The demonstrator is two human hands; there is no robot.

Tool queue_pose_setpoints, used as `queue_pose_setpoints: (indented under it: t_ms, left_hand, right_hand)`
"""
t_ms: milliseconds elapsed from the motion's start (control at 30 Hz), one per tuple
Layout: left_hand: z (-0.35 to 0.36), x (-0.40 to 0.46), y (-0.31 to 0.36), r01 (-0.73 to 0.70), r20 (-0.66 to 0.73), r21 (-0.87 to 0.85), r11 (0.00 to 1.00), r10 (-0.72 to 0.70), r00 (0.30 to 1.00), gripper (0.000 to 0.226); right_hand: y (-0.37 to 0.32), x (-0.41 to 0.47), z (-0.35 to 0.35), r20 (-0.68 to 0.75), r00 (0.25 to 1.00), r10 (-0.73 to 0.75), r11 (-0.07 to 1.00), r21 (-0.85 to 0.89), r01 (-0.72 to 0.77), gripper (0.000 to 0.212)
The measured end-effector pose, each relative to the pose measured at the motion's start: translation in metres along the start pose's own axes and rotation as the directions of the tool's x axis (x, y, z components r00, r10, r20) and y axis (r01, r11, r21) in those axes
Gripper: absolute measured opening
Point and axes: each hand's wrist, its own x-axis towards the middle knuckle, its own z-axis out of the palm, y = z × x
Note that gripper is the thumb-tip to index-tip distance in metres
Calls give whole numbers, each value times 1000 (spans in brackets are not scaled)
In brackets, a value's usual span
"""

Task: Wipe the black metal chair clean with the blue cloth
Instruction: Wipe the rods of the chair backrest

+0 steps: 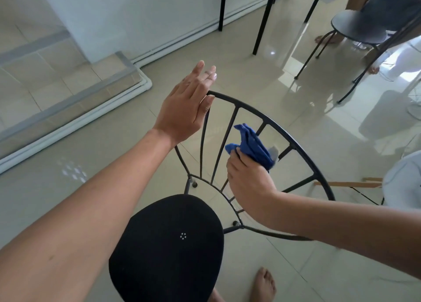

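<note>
1. Seat (166, 244) first, right under me: black, round, matte, with my bare foot (262, 285) on the tile beside it. It belongs to the chair (298, 147), which stands on the floor straight ahead, its curved backrest fanning away from me.
2. Left hand (186, 106): fingers straight and spread, palm at the top-left end of the back rail, thumb touching the rail. It grips nothing.
3. Right hand (248, 181): curled around the bunched cloth (252, 142), held against the thin spokes in the middle of the backrest.
4. Handling, my guess: the frame is thin metal rod, stiff and probably light enough to tip or skate under a hard wipe. Best hold is the top rail, steadied by the left hand while the right works.
5. Cloth looks soft and limp; it should wrap a spoke well, so I can pinch and slide along each rod.
6. Floor (284, 78): glossy pale tile, reflective, likely slick under the chair's feet.
7. Room: a white wall and low tiled step to the left, black table legs ahead, a second chair (357, 28) far right with someone sitting on it.
</note>
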Motion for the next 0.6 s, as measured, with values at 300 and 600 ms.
queue_pose_setpoints:
  t_ms: [300, 600]
  left_hand:
    - [0, 0, -1, -3, -7, 15, 1000, 3, 1000, 48]
    - [1, -1, -1, 10, -18, 4, 1000, -10, 1000, 46]
  right_hand:
    - [-36, 29, 23, 108, 983, -149, 987, 73, 142, 49]
    - [21, 15, -22, 136, 990, -27, 963, 271, -11, 28]
